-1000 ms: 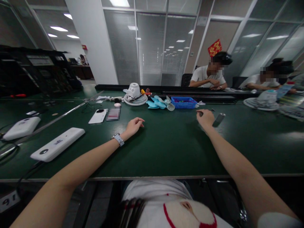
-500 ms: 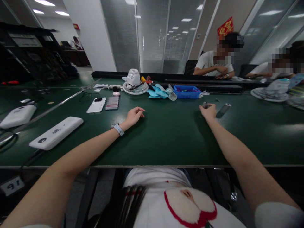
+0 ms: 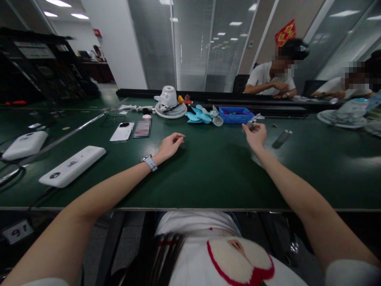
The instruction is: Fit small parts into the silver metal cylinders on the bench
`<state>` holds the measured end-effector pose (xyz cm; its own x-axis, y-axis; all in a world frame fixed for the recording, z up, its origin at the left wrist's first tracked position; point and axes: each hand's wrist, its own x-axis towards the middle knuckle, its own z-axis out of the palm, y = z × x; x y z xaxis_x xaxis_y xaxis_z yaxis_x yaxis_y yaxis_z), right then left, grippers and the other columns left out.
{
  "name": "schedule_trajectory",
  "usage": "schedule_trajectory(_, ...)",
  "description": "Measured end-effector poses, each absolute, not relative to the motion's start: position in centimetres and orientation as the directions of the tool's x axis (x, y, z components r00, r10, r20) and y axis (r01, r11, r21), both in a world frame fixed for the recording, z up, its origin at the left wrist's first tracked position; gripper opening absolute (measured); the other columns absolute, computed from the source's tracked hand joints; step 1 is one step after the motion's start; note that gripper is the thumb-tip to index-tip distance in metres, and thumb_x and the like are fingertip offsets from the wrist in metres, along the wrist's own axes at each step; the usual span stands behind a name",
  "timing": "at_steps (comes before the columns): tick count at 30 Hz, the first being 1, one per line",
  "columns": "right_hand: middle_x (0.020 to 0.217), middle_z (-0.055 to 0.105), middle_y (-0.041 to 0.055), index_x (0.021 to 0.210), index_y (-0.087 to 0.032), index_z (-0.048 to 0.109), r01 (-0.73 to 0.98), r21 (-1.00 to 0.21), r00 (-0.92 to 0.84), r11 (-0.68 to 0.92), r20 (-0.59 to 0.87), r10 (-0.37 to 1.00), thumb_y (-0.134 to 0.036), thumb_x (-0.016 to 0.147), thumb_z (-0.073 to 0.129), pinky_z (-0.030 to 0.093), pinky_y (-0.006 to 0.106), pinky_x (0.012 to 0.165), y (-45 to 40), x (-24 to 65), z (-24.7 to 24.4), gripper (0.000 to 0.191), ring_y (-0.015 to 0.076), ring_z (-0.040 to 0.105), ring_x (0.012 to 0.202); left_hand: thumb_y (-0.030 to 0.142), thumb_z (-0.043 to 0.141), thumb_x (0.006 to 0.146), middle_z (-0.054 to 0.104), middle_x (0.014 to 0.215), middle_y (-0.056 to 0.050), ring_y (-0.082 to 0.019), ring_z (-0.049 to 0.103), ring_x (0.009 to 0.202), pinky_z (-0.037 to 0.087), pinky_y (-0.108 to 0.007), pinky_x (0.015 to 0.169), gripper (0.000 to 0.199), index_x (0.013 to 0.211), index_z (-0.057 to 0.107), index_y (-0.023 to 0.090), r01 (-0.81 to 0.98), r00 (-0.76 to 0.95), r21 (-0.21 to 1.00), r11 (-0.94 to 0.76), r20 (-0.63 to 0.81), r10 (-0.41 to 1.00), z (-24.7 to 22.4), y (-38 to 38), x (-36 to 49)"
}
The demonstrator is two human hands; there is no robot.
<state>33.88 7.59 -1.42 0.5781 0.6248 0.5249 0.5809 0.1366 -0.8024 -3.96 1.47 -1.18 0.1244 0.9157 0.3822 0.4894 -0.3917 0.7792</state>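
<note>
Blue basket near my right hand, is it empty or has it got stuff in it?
Not empty: small dark and coloured items show inside the blue basket, beyond the right hand. Too small to identify.

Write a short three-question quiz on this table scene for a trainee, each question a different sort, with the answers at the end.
1. True or false: the gray cylinder is on the green table, to the right of the right hand.

2. Which colour is the tray beside the light-blue fan blades?
A. Red
B. Blue
C. Yellow

3. Fill in the gap: the left wrist wears a ____.

Key:
1. True; the right hand holds another small object.
2. B
3. watch
</note>
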Motion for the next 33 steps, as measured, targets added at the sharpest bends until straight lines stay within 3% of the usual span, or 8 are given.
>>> schedule_trajectory(5, 0.092, 0.069, 0.0089, 0.091, -0.018, 0.057, 0.423, -0.776, 0.1, 0.468, 0.554, 0.827, -0.048, 0.066, 0.08, 0.054, 0.039, 0.081, 3.5, 24.5, -1.4, 0.046, 0.0228, 0.067, 0.085, 0.035, 0.052, 0.092, 0.069, 0.111, -0.007, -0.018, 0.064, 0.097, 0.051, -0.029, 0.08, 0.03, 0.114, 0.066, 0.02, 0.47, 0.266, 0.625, -0.623, 0.572, 0.776, -0.1, -0.9, -2.0)
schedule_trajectory(9, 0.09, 0.07, 0.0077, 0.091, -0.018, 0.058, 0.273, -0.8, -0.158, 0.534, 0.51, 0.845, -0.048, 0.067, 0.08, 0.054, 0.039, 0.081, -0.2, 19.8, -1.9, 0.044, 0.022, 0.067, 0.085, 0.034, 0.053, 0.093, 0.067, 0.121, -0.007, -0.019, 0.062, 0.109, 0.049, -0.033, 0.093, 0.033, 0.121, 0.064, 0.021, 0.429, 0.338, 0.533, -0.73, 0.654, 0.677, 0.4, -2.5, -0.4)
schedule_trajectory(12, 0.086, 0.069, 0.0054, 0.089, -0.019, 0.058, 0.242, -0.807, -0.282, 0.539, 0.473, 0.835, -0.044, 0.068, 0.081, 0.055, 0.037, 0.077, -1.7, 18.7, -2.1, 0.04, 0.021, 0.067, 0.081, 0.034, 0.052, 0.094, 0.069, 0.121, -0.006, -0.019, 0.063, 0.11, 0.048, -0.034, 0.097, 0.033, 0.12, 0.066, 0.022, 0.396, 0.398, 0.547, -0.737, 0.621, 0.675, 0.4, -2.8, 0.1)
schedule_trajectory(16, 0.083, 0.068, 0.0031, 0.089, -0.019, 0.056, 0.239, -0.826, -0.339, 0.511, 0.422, 0.841, -0.042, 0.068, 0.081, 0.055, 0.035, 0.073, -2.0, 18.7, -2.4, 0.04, 0.0201, 0.066, 0.079, 0.035, 0.056, 0.091, 0.072, 0.114, -0.004, -0.02, 0.066, 0.107, 0.051, -0.035, 0.094, 0.027, 0.109, 0.072, 0.024, 0.399, 0.423, 0.58, -0.71, 0.571, 0.704, 0.5, -2.8, 0.2)
schedule_trajectory(20, 0.084, 0.068, 0.0023, 0.091, -0.02, 0.056, 0.237, -0.836, -0.344, 0.494, 0.403, 0.848, -0.041, 0.068, 0.081, 0.055, 0.035, 0.074, -2.0, 18.7, -2.5, 0.04, 0.0197, 0.067, 0.079, 0.035, 0.063, 0.087, 0.076, 0.1, -0.003, -0.019, 0.07, 0.094, 0.054, -0.033, 0.088, 0.019, 0.096, 0.074, 0.023, 0.424, 0.32, 0.608, -0.672, 0.593, 0.739, 1.1, -3.1, 0.6)
schedule_trajectory(27, 0.09, 0.071, 0.0046, 0.092, -0.019, 0.056, 0.234, -0.847, -0.328, 0.477, 0.393, 0.859, -0.038, 0.068, 0.082, 0.055, 0.035, 0.076, -2.3, 18.7, -2.2, 0.04, 0.0203, 0.068, 0.081, 0.039, 0.066, 0.084, 0.075, 0.097, -0.005, -0.018, 0.071, 0.091, 0.054, -0.032, 0.086, 0.025, 0.099, 0.066, 0.019, 0.364, 0.12, 0.681, -0.636, 0.643, 0.757, 2.0, -2.2, -0.2)
schedule_trajectory(33, 0.094, 0.071, 0.0058, 0.093, -0.019, 0.057, 0.262, -0.837, -0.336, 0.48, 0.387, 0.859, -0.04, 0.068, 0.083, 0.056, 0.037, 0.079, -2.4, 18.6, -2.4, 0.042, 0.0209, 0.069, 0.084, 0.039, 0.073, 0.075, 0.077, 0.089, -0.005, -0.023, 0.072, 0.091, 0.053, -0.038, 0.088, 0.034, 0.103, 0.066, 0.021, 0.462, 0.287, 0.771, -0.439, 0.339, 0.896, -0.9, 0.4, -3.4)
